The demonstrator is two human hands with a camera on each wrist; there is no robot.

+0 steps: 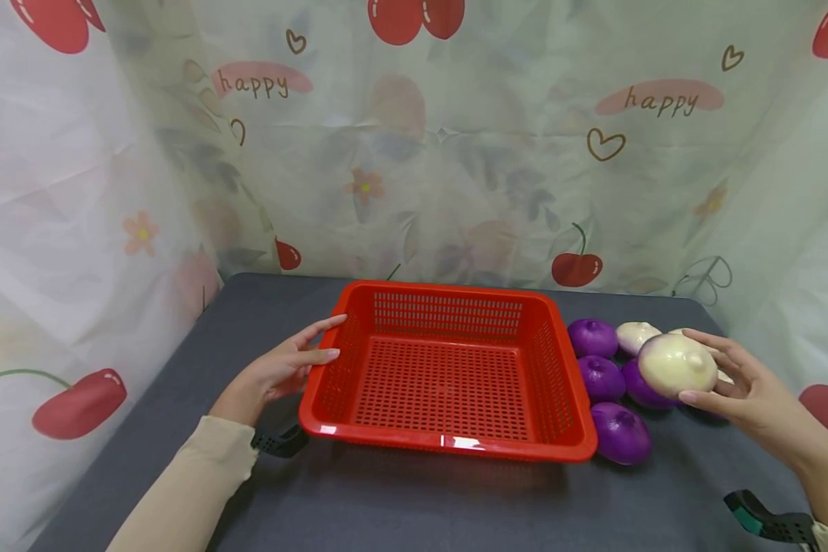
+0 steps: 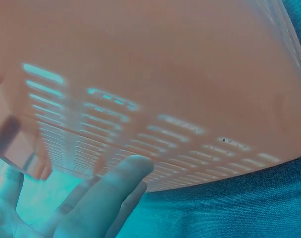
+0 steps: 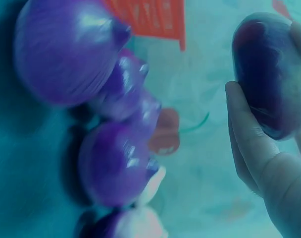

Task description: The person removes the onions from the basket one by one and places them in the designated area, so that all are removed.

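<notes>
A red plastic basket [image 1: 445,454] with slotted walls and a mesh floor sits mid-table. My left hand [image 1: 279,372] holds its left rim; two fingertips lie over the edge, and in the left wrist view other fingers [image 2: 116,191] are by the outer wall. My right hand [image 1: 748,383] grips an onion-shaped vegetable [image 1: 678,365], cream with a small nub on the face toward the head camera. The right wrist view shows its dark purple side [image 3: 264,74]. Below and beside it lie several purple onion-like vegetables [image 1: 621,433] and cream ones [image 1: 636,336], some partly hidden by the right hand.
The dark grey tabletop [image 1: 421,510] extends in front of the basket and along its left side. A patterned white curtain [image 1: 441,192] closes off the back and both sides. The purple vegetables lie close against the basket's right side.
</notes>
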